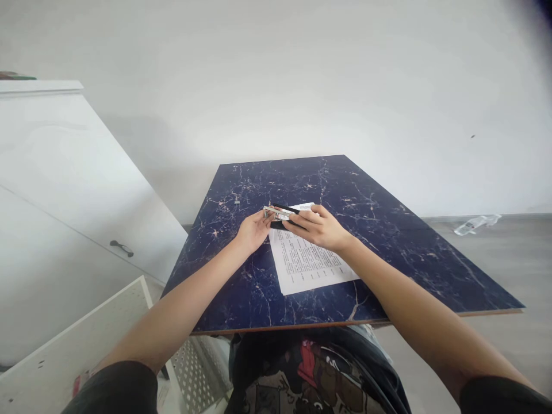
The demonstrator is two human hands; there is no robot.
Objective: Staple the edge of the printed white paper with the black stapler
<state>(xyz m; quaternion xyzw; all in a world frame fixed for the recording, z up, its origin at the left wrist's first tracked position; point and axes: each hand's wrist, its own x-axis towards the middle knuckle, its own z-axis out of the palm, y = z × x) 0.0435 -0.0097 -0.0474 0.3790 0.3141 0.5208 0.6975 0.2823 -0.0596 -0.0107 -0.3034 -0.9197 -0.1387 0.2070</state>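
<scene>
Both hands meet over the far part of a dark blue marbled board (388, 241) that lies across my lap. My left hand (253, 230) pinches the metal end of a black stapler (280, 214). My right hand (317, 226) wraps its fingers over the stapler's black body from the right. The stapler sits at the top edge of a printed white sheet of paper (308, 265) lying on the board. A tiny metal piece (237, 202) lies on the board left of the stapler.
A white cabinet with a dark handle (121, 248) stands to the left. A white perforated panel (86, 339) leans near my left arm. A crumpled clear plastic wrapper (476, 223) lies on the grey floor at right. A white wall is behind.
</scene>
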